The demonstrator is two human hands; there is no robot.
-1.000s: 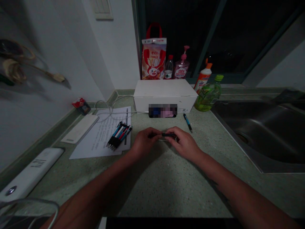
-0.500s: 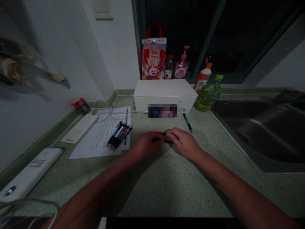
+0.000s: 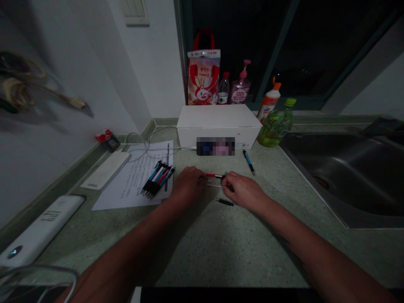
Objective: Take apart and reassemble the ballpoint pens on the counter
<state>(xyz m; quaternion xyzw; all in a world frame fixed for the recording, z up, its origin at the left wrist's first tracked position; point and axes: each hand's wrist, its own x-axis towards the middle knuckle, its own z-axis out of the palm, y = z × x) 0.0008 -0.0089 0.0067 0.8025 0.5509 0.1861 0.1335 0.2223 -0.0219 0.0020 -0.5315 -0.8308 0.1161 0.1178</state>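
Note:
My left hand (image 3: pixel 189 184) is closed, with a thin white refill (image 3: pixel 214 185) running from its fingers to my right hand (image 3: pixel 241 187), also closed. A red pen barrel (image 3: pixel 214 176) lies just behind, between both hands; whether either hand touches it is unclear. On the counter in front of them sits a short black pen part (image 3: pixel 224 202) with a pointed tip. To the right of the hands is a blue and black pen (image 3: pixel 248 163). Several pens (image 3: pixel 158 179) in blue, red, white and black lie bunched on a printed sheet (image 3: pixel 126 189) at the left.
Behind the hands stands a white box (image 3: pixel 217 118), with a blurred-out item before it. A green bottle (image 3: pixel 277 126) is right of the box, near the metal sink (image 3: pixel 347 181). White flat device (image 3: pixel 107 169), power strip (image 3: pixel 44 227) and cables lie left.
The black pen part now lies on the counter, separate from the hands. A thin white refill has come into view between my hands, which have drawn slightly apart.

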